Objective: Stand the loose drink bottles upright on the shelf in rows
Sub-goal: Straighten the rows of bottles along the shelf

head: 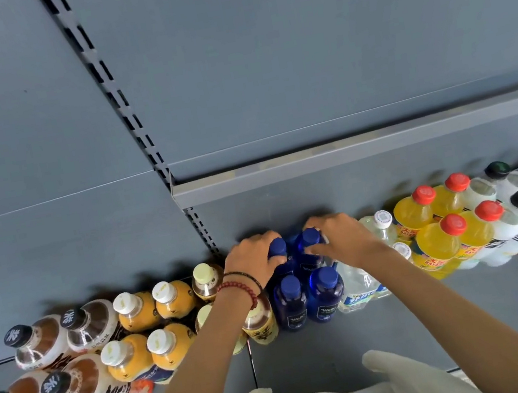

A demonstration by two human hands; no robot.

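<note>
On the shelf [408, 318], the left hand [253, 260] curls round one blue bottle [276, 249] and the right hand [340, 241] pinches its twin [310, 238] — both upright against the back panel [319, 196], behind a front pair [292, 304] (also blue) — gripped high at the necks, apparently to square the rear row so the columns line up.

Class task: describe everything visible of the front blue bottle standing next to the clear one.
The front blue bottle is translucent deep-blue plastic by its look, with a blue screw cap and a small dark label low down. It stands upright in the front row on the grey shelf, flanked closely by its blue twin and the clear bottle.
</note>
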